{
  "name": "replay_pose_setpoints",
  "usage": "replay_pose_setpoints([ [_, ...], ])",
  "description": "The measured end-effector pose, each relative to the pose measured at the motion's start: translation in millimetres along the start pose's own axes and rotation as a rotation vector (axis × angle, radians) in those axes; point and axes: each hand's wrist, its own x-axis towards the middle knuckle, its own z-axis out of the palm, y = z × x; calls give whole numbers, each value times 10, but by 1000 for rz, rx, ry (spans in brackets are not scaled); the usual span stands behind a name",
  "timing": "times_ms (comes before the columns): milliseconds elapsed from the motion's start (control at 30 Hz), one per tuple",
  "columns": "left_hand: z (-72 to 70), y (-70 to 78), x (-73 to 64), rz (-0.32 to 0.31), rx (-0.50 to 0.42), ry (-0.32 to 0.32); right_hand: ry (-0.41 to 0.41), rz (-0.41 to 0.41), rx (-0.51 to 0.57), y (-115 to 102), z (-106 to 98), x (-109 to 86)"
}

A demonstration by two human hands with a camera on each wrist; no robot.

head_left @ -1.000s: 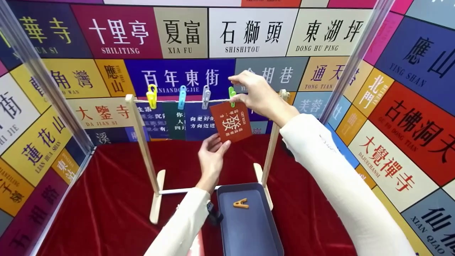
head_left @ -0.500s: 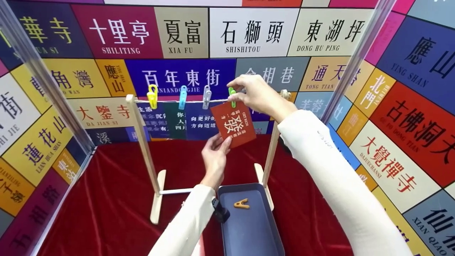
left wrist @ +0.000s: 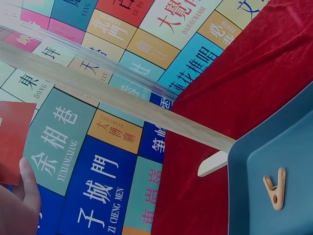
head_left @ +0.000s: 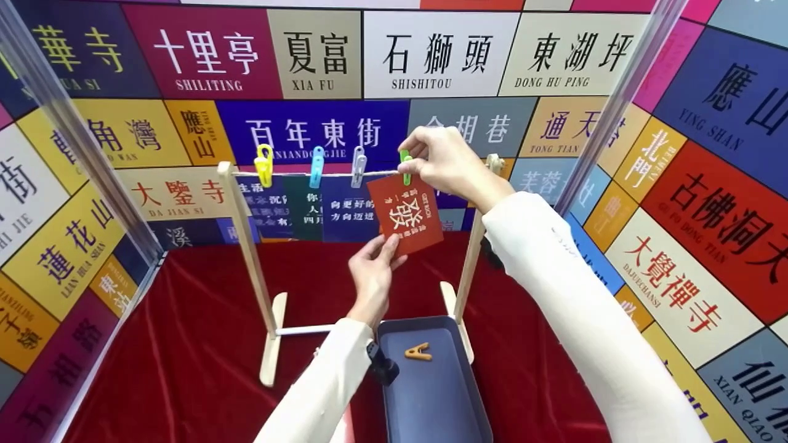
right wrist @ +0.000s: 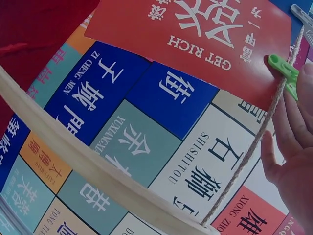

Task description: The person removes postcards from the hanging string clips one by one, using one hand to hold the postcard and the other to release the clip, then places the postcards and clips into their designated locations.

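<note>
A red card (head_left: 407, 215) with white characters and "GET RICH" hangs tilted just under the rope (right wrist: 244, 161). My left hand (head_left: 371, 277) pinches its lower edge, thumb in front and fingers behind. At the card's top edge is a green clothespin (head_left: 406, 169), which my right hand (head_left: 449, 163) pinches between thumb and fingers. In the right wrist view, the clothespin (right wrist: 284, 71) overlaps both rope and card. Left along the rope sit a yellow clothespin (head_left: 263, 166), a blue clothespin (head_left: 316, 167) and a grey clothespin (head_left: 358, 167), with dark printed cards (head_left: 348, 212) hanging below.
The rope spans a wooden frame with a left post (head_left: 249, 246) and a right post (head_left: 471, 261). In front, a grey-blue tray (head_left: 431, 403) holds an orange clothespin (head_left: 418, 351). Red velvet cloth (head_left: 197, 332) covers the table, before walls of printed signs (head_left: 440, 55).
My left hand has shifted slightly right and down, and the card's lower part has swung right. My right hand's fingers have drawn in closer around the green clothespin.
</note>
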Motion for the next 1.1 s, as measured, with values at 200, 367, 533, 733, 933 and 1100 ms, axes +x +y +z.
replay_pose_setpoints([
  [200, -34, 18, -12, -27, -9, 11, 47, -9, -6, -2, 35, -5],
  [367, -68, 2, -6, -31, -12, 13, 85, -35, -30, -4, 56, -12],
  [533, -96, 4, -16, -41, -6, 16, 121, -60, -20, -7, 37, -22],
  [733, -129, 12, -30, -52, 10, 13, 149, -67, 3, -17, -40, -33],
  [933, -194, 3, -28, -62, 17, 17, 160, -43, 23, -28, -87, -44],
  [1100, -254, 1, -43, -84, 3, 22, 189, -40, 29, -42, -93, -52],
])
